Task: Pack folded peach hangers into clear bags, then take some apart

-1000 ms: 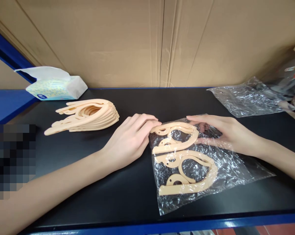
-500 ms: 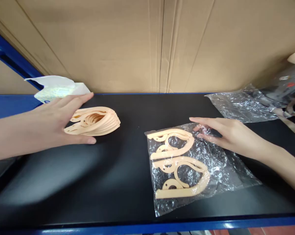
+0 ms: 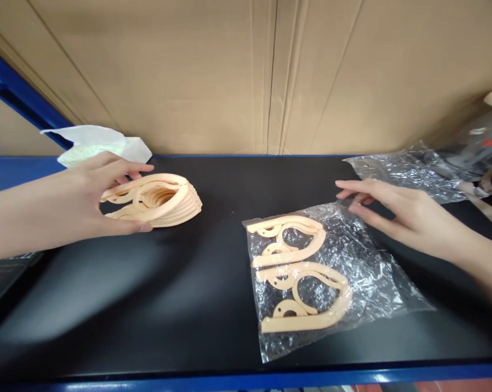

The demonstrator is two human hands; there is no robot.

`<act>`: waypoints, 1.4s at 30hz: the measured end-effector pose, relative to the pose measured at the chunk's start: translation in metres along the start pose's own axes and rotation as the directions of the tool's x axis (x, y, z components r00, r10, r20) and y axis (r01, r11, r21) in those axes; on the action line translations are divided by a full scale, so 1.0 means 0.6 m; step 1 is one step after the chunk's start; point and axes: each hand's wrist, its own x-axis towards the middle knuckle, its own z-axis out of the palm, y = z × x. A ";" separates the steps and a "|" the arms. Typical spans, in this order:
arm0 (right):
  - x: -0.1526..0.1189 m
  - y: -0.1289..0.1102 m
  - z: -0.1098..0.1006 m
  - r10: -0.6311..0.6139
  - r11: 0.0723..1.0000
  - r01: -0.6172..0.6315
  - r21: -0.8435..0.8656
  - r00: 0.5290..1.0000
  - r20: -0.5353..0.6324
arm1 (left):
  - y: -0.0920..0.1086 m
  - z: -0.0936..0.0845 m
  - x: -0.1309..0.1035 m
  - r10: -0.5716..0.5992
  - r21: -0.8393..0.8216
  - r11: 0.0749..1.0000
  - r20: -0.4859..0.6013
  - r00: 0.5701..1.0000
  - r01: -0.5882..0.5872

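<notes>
At the left, my left hand is around the near end of a stack of beige folding hangers, thumb on the near side and fingers on the far side. The top hanger looks slightly raised from the stack. A clear plastic bag lies on the black table with two folded beige hangers inside, one nearer than the other. Over the bag's far right corner is my right hand, its fingers bent and apart, with nothing seen in them.
A white paper packet lies behind my left hand. More clear plastic and bagged beige pieces are at the far right. Cardboard stands along the back, with a blue frame at the left and a dark box at the left edge.
My left hand has closed in on the hanger stack, and the top hanger has shifted slightly. My right hand has come off the bag and moved right.
</notes>
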 end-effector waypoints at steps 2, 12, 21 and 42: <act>0.001 -0.012 -0.008 -0.025 0.998 0.019 -0.052 0.993 -0.113 | 0.050 -0.008 -0.003 0.077 0.043 0.996 -0.065 0.995 -0.075; -0.009 -0.116 0.017 -0.002 0.817 -0.003 0.576 1.000 0.008 | 0.317 0.074 -0.010 0.417 -0.293 0.847 -0.148 0.897 -0.443; 0.001 -0.082 0.026 0.191 0.567 -0.274 0.777 0.961 0.199 | 0.295 0.133 -0.002 0.476 -0.164 0.832 -0.278 0.834 -0.529; -0.039 -0.024 -0.046 -0.060 0.987 0.077 -0.138 0.990 0.125 | 0.288 0.115 -0.014 0.545 -0.532 0.744 0.135 0.827 -0.403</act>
